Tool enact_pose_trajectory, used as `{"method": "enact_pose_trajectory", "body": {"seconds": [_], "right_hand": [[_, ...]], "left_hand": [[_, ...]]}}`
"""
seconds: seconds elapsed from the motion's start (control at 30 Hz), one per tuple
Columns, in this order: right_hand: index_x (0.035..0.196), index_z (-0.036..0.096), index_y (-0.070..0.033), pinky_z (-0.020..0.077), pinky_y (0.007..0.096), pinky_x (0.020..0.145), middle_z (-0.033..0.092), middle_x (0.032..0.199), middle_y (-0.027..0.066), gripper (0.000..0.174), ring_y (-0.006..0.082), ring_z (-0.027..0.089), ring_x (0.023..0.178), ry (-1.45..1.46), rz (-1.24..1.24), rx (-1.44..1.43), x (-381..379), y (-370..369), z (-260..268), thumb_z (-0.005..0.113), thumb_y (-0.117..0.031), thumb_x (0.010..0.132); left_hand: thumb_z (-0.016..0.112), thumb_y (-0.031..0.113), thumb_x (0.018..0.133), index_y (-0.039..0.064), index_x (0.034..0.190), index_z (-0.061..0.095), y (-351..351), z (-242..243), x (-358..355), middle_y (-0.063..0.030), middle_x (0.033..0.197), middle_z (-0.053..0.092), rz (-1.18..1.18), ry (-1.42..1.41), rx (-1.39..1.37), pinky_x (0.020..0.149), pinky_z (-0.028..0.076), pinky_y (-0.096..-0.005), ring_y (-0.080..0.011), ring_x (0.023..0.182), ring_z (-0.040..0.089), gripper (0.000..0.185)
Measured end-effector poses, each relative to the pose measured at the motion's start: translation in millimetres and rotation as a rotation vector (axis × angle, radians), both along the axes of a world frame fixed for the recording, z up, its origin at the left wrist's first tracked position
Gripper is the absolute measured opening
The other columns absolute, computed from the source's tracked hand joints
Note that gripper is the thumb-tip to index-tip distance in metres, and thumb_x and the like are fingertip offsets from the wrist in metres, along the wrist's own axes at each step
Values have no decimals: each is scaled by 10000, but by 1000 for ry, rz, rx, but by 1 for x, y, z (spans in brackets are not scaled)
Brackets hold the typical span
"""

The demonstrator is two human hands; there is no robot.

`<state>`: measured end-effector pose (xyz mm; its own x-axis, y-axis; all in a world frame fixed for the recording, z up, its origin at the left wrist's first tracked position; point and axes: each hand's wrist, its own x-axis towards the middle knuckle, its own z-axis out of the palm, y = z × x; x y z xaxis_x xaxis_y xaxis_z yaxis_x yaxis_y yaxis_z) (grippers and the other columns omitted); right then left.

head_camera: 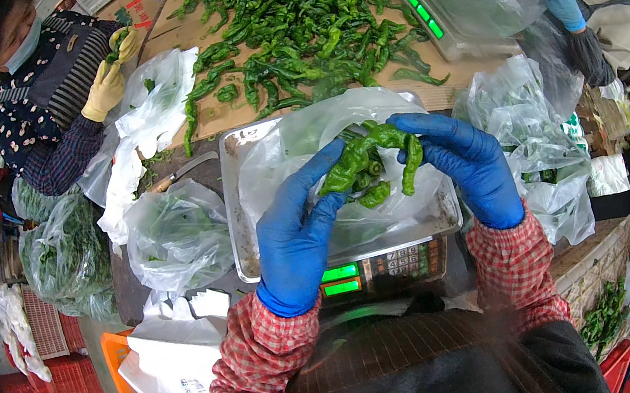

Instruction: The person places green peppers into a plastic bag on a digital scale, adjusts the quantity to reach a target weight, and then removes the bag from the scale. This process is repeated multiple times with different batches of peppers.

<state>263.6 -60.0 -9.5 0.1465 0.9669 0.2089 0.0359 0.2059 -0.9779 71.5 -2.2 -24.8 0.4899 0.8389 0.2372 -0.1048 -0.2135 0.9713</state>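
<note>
My left hand (pixel 295 234), in a blue glove, pinches the left end of a few wrinkled green peppers (pixel 368 150). My right hand (pixel 468 161), gloved alike, grips their right end, where one pepper curls downward. Both hands are above an opened clear plastic bag (pixel 270 169), which lies in a metal scale pan (pixel 239 228). More green peppers (pixel 376 194) show just below the held ones; whether they are in the bag or also in my hands is hard to tell. Under the pan's near edge, the scale's lit green display (pixel 340 279) and keypad (pixel 404 263) are visible.
A large heap of green peppers (pixel 300 30) covers cardboard ahead. A curved knife (pixel 186 171) lies left, near a bagged bundle (pixel 178 238). Filled bags (pixel 519 125) stand right. Two gloved co-workers (pixel 47 91) (pixel 595 6) flank the heap; another scale (pixel 447 18) sits before the right one.
</note>
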Motion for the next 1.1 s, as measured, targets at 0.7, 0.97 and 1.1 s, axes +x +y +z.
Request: {"method": "enact_pose_trajectory", "body": {"seconds": [0.7,0.97,1.1], "right_hand": [[1022,544,-7,408,179,504,603,825,64,262,78,519,610,142,-69,-213,-18,-3,2,547,-23,761],[1137,465,-9,390,178,545,586,899,67,421,62,470,610,267,10,-133,-25,-3,6,566,-11,729],[1146,458,-9,390,182,556,584,914,72,419,68,470,626,333,73,-136,-29,-3,-6,566,-54,745]], "left_hand": [[366,333,840,-8,1037,522,-9,3,-2,-88,671,567,-253,-140,-730,431,383,-233,-149,515,511,423],[366,322,855,3,1077,487,-4,-4,-9,-84,685,559,-414,-292,-886,494,398,-215,-137,547,504,407],[374,319,851,2,1063,488,-5,-7,-7,-98,705,570,-419,-374,-1017,487,398,-217,-148,549,515,398]]}}
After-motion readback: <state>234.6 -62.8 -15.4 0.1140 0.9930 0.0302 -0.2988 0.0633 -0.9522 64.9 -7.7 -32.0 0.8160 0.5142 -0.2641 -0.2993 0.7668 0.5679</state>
